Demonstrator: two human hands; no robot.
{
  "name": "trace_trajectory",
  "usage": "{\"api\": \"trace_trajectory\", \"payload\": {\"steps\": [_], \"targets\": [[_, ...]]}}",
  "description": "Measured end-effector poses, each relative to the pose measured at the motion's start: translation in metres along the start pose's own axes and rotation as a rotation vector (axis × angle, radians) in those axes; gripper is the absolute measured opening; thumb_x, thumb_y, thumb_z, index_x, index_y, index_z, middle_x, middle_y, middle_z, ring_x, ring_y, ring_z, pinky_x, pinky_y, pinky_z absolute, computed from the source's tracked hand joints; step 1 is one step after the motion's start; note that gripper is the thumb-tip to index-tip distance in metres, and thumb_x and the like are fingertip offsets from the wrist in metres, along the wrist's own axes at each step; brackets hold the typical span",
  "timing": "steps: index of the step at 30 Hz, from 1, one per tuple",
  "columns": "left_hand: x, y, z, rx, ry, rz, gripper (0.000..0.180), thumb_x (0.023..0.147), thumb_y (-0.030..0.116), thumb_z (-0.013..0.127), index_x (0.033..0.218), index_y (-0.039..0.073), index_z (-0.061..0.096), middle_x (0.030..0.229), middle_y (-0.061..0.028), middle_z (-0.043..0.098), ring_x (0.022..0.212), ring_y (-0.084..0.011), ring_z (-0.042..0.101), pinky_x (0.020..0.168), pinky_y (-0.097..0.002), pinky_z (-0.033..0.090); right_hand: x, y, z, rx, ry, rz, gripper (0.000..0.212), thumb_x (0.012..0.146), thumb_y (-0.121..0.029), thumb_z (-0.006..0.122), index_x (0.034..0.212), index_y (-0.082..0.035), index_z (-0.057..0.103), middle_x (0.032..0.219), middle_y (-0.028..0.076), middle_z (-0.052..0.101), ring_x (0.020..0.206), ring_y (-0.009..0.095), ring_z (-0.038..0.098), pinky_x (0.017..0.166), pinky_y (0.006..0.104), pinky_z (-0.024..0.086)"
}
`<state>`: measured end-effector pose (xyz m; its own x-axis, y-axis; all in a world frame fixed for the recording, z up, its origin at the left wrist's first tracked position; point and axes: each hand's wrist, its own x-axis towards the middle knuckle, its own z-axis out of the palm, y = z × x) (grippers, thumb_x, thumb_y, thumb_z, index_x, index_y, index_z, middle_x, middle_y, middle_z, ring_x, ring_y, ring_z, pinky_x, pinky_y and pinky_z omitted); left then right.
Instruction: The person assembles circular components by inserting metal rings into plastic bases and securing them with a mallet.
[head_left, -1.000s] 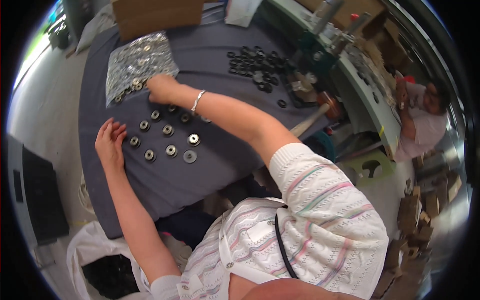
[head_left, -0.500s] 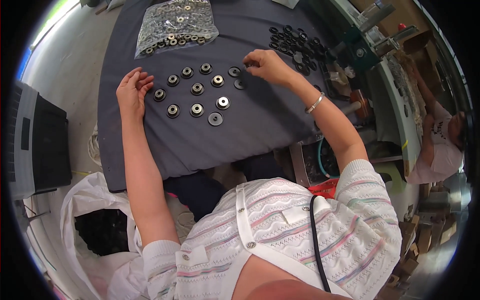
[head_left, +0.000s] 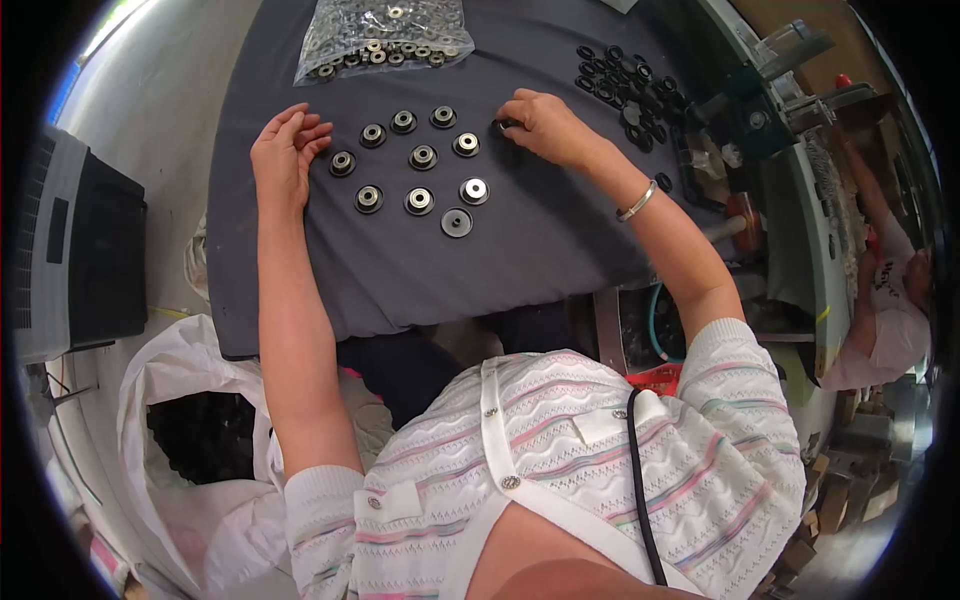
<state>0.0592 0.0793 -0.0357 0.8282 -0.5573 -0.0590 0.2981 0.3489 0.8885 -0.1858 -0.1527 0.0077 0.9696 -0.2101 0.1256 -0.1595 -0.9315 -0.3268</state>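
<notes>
My left hand [head_left: 287, 158] hovers at the left of a group of metal-and-black round parts, fingers loosely bent and apart, with nothing visible in them. At the group's right, my right hand [head_left: 550, 130] pinches a dark disc [head_left: 510, 124] at its fingertips; the fingers cover most of it, and whether it is more than one I cannot tell. Between the hands lie several black discs, each topped by a shiny metal ring, such as this ringed disc [head_left: 422, 158]. Nearest me, a black disc [head_left: 457, 223] with a small centre post bears no ring.
A clear plastic bag [head_left: 380, 45] of metal rings lies at the far side of the grey-covered table [head_left: 300, 270]. Black discs [head_left: 630, 90] are piled far right, near a green machine [head_left: 745, 110] and a hammer [head_left: 740, 222]. A white sack [head_left: 150, 380] stands left. Another person [head_left: 885, 300] is at right.
Two black discs by my right hand no longer show on the cloth, and a dark disc is at that hand's fingertips. The whole view has shifted slightly; my left hand stays beside the group.
</notes>
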Motion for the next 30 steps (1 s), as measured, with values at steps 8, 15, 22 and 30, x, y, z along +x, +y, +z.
{"api": "trace_trajectory", "payload": {"steps": [8, 15, 22, 30], "targets": [[0.001, -0.002, 0.001, 0.024, 0.004, -0.002, 0.019, 0.089, 0.007, 0.054, 0.104, -0.005, 0.057, 0.09, -0.0146, 0.061, 0.078, -0.0251, 0.065, 0.064, -0.0301, 0.054, 0.007, -0.008, -0.004, -0.06, -0.067, -0.003, 0.017, 0.077, -0.008, 0.062, 0.092, 0.0, 0.063, 0.091, 0.014, 0.058, 0.088, 0.032, 0.058, 0.078, 0.0382, 0.048], [0.001, 0.002, 0.002, 0.039, 0.005, 0.022, 0.019, 0.088, 0.007, 0.055, 0.104, -0.005, 0.057, 0.089, -0.0138, 0.061, 0.076, -0.0239, 0.065, 0.062, -0.0289, 0.054, 0.008, -0.008, -0.003, -0.049, -0.028, -0.005, 0.017, 0.076, -0.008, 0.063, 0.09, 0.001, 0.063, 0.09, 0.014, 0.058, 0.087, 0.032, 0.058, 0.077, 0.0378, 0.048], [-0.002, -0.002, 0.003, 0.023, 0.006, 0.006, 0.016, 0.088, 0.006, 0.054, 0.101, -0.003, 0.059, 0.083, -0.0113, 0.061, 0.072, -0.0219, 0.065, 0.059, -0.0288, 0.054, 0.033, -0.006, 0.003, -0.04, -0.006, 0.008, 0.019, 0.074, -0.01, 0.062, 0.089, 0.0, 0.064, 0.089, 0.016, 0.06, 0.087, 0.033, 0.059, 0.077, 0.04, 0.047], [-0.004, 0.002, 0.005, 0.05, 0.036, 0.009, 0.017, 0.088, 0.006, 0.053, 0.101, -0.004, 0.058, 0.084, -0.0123, 0.061, 0.071, -0.0216, 0.064, 0.059, -0.0286, 0.054, 0.118, -0.018, 0.011, -0.296, 0.122, 0.116, 0.019, 0.077, -0.013, 0.054, 0.084, 0.0, 0.066, 0.092, 0.02, 0.064, 0.088, 0.036, 0.061, 0.076, 0.0434, 0.05]]}}
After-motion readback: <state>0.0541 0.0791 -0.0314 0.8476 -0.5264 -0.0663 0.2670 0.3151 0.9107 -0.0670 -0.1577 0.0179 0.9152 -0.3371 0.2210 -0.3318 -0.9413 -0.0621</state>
